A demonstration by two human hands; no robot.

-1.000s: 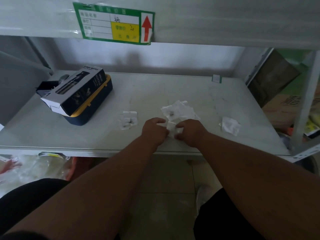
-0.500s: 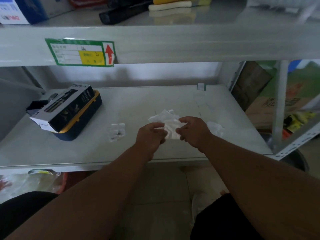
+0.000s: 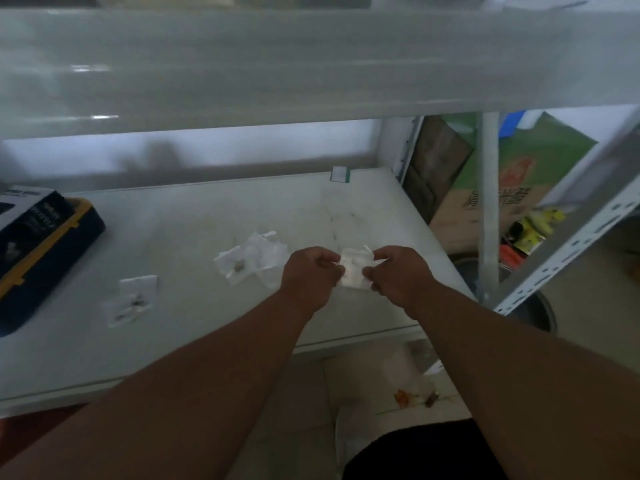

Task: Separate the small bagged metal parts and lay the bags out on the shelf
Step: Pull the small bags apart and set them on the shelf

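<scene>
A small clear plastic bag (image 3: 354, 270) is held just above the white shelf (image 3: 194, 233), pinched on its left side by my left hand (image 3: 309, 278) and on its right side by my right hand (image 3: 398, 273). Its contents are too blurred to make out. Left of my hands a loose pile of clear bags (image 3: 252, 263) lies on the shelf, with a small dark metal part visible in one. Further left a single flat bag (image 3: 133, 299) with small dark parts lies by itself.
A dark blue and yellow case with a black box on top (image 3: 41, 237) stands at the shelf's left. The upper shelf's beam (image 3: 311, 64) runs overhead. Cardboard boxes (image 3: 498, 195) and a perforated upright (image 3: 568, 244) are on the right. A small green-edged tag (image 3: 340, 174) stands at the back.
The view has swung to the right and up. My hands have lifted the bag off the shelf and carried it right of the pile, still pinching it between them.
</scene>
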